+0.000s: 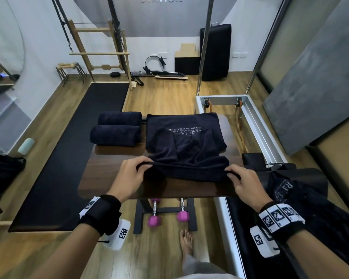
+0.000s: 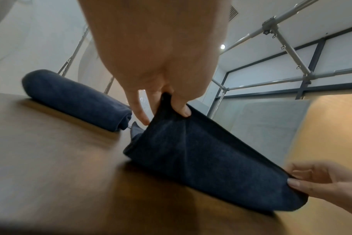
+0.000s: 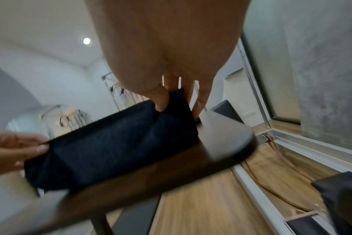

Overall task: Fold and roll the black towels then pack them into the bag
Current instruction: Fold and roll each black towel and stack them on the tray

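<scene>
- Nearest us are both hands: left hand (image 1: 129,176) and right hand (image 1: 243,183) each pinch a near corner of the black towel (image 1: 186,146), thumb on top and fingers under, so both are gripping cloth.
- That towel is on the dark wood desk (image 1: 109,168), its near edge lifted and its far part lying flat with the printed logo showing.
- We'd call it soft, light terry: floppy, not slippery, nothing to break. It sags between the hands, so the corners are the place to hold and keep the edge taut.
- Two rolled towels (image 1: 117,130) already sit at the far left of the desk, side by side.
- Dark fabric on the right (image 1: 302,190) might be the bag, but we can't tell.
</scene>
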Demonstrator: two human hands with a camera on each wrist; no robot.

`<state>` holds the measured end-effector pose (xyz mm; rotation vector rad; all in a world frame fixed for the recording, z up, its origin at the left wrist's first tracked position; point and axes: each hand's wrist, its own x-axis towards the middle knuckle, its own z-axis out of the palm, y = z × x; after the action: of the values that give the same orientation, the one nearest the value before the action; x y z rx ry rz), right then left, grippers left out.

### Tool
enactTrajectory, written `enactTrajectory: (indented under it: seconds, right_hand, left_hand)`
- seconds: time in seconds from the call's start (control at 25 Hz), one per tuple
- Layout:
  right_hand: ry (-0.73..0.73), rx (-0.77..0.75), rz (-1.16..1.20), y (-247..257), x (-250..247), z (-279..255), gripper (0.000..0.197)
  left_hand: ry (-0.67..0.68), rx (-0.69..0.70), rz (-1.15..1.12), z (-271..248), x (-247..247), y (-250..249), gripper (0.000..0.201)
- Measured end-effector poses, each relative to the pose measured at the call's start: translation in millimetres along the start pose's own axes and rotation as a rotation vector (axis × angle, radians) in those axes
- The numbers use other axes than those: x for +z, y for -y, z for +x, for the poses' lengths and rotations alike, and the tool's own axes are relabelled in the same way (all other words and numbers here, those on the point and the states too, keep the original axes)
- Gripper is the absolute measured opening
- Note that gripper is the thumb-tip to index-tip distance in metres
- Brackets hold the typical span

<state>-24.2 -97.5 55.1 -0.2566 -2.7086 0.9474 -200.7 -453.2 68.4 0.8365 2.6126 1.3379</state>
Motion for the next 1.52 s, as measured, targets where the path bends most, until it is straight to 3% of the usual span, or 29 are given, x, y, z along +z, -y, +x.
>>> enactTrajectory:
  seconds: [0.2,0.36,0.52,0.64,0.8,1.0,1.32,1.52]
  right_hand:
    - [-0.159,-0.001,0.141,10,-46,92,0.018]
    - [-0.218,0.047,0.144,6,-66,184,0.012]
    - [-0.099,0.143,0.065,-14,-52,263,0.006]
    - [0.029,0.244,-0.023,-36,-27,300,0.006]
    - [0.118,0.368,-0.048,-63,1,321,0.003]
    - [0.148,0.381,-0.010,-76,14,330,0.002]
    - [0.060,0.310,0.044,-70,6,323,0.005]
    - [-0.026,0.273,0.158,-52,-16,306,0.009]
  left_hand:
    - [-0.152,0.038,-0.006,76,-14,-14,0.014]
    - [-0.277,-0.040,-0.014,149,-19,-19,0.006]
    - [-0.269,-0.156,0.217,211,-16,-7,0.008]
    - [-0.146,-0.276,0.406,248,-3,7,0.011]
    - [0.093,-0.340,0.609,280,8,25,0.009]
    - [0.275,-0.386,0.705,295,14,33,0.008]
    - [0.172,-0.288,0.681,289,19,35,0.013]
    - [0.018,-0.255,0.436,274,7,26,0.008]
